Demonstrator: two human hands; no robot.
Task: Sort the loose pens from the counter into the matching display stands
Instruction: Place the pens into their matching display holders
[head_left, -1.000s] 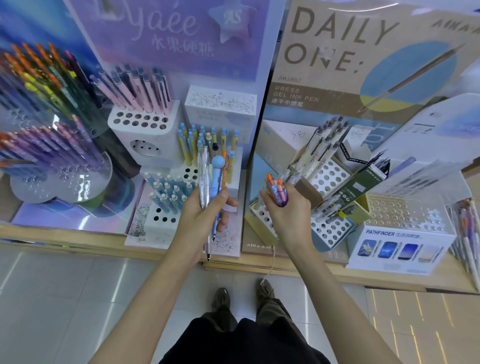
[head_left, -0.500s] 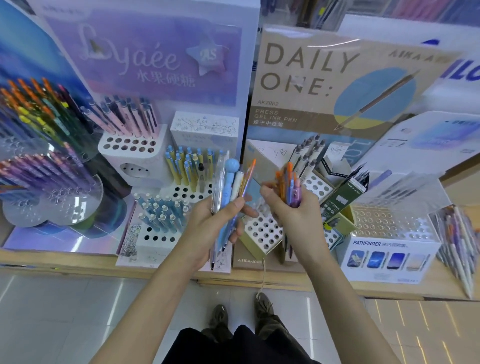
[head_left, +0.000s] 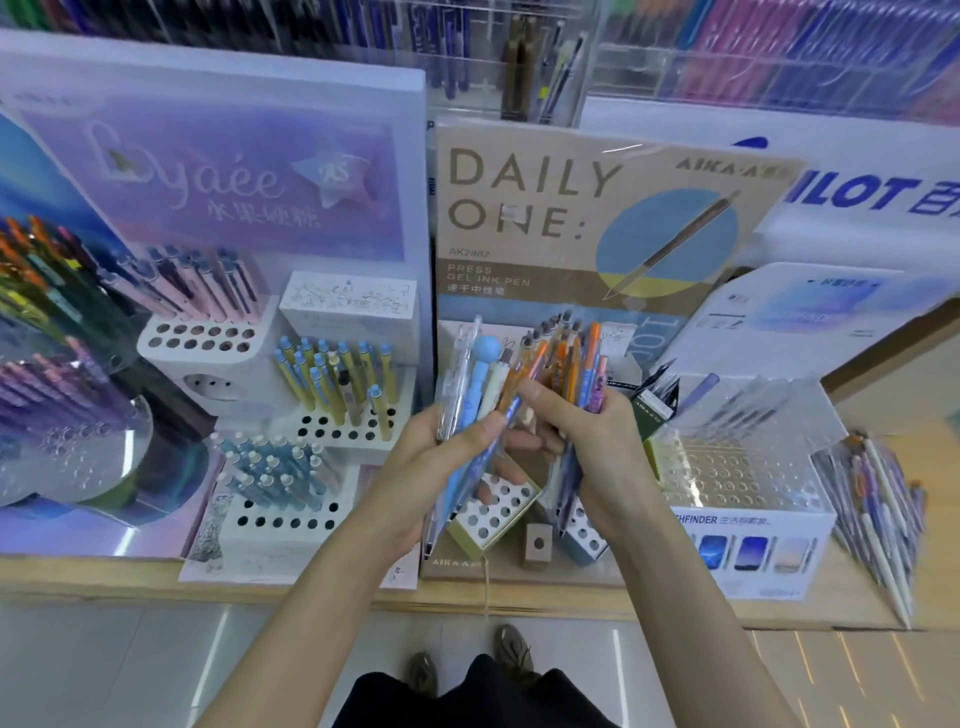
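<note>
Loose pens at frame centre: one fan (head_left: 485, 374) gripped in the curled left hand (head_left: 441, 467), a second bundle (head_left: 589, 364) clasped by the right hand (head_left: 602, 447), whose forefinger (head_left: 540, 397) touches the fan. Pens are best drawn out singly, upward. The perforated stand (head_left: 496, 512) shows just below; filled stands (head_left: 337, 431) crowd left and right, leaving open room mainly above and toward the counter (head_left: 156, 584) edge.
</note>
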